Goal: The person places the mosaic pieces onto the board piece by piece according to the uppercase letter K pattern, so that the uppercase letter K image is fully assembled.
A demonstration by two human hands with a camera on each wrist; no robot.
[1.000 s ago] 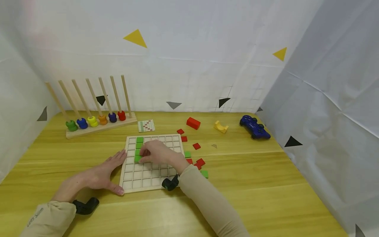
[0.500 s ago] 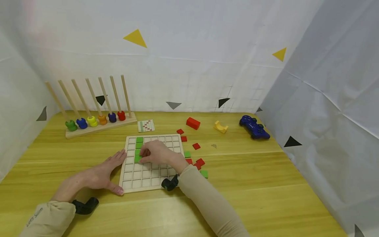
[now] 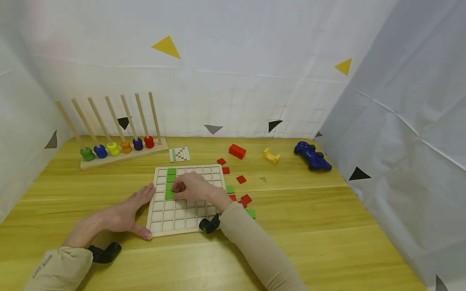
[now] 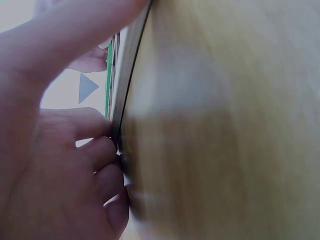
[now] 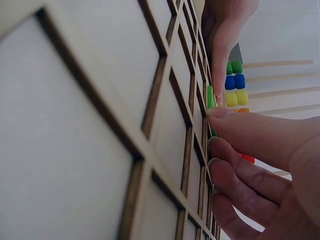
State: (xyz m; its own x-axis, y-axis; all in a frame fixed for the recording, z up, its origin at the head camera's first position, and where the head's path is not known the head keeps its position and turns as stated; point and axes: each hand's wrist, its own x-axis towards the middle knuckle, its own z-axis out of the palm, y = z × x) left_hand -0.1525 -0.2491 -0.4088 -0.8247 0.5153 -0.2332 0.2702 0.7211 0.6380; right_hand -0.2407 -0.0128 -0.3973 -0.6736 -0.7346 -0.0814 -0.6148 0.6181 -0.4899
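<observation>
In the head view, a pale wooden grid board (image 3: pixel 179 224) lies on the table with a column of green square tiles (image 3: pixel 171 178) near its left side. My left hand (image 3: pixel 123 212) lies along the board's left edge, thumb at the near corner and fingers stretched forward. Over the grid, my right hand (image 3: pixel 196 188) is curled, its thumb and fingertips on the nearest green tile (image 3: pixel 169 195) of the column. From the right wrist, the thumb (image 5: pixel 240 125) meets the tile's edge, with the other fingertips close against the board. The palm hides the grid's middle.
Several loose red tiles (image 3: pixel 241 179) and a few green ones (image 3: pixel 251 213) lie right of the board. Behind are a pattern card (image 3: pixel 179 154), a peg stand (image 3: pixel 123 152) with coloured beads, a red block (image 3: pixel 237 151), a yellow arch block (image 3: pixel 271 156) and a blue game controller (image 3: pixel 313 156).
The right thumb has shifted very slightly at the nearest green tile. The left hand and the board stay where they were.
</observation>
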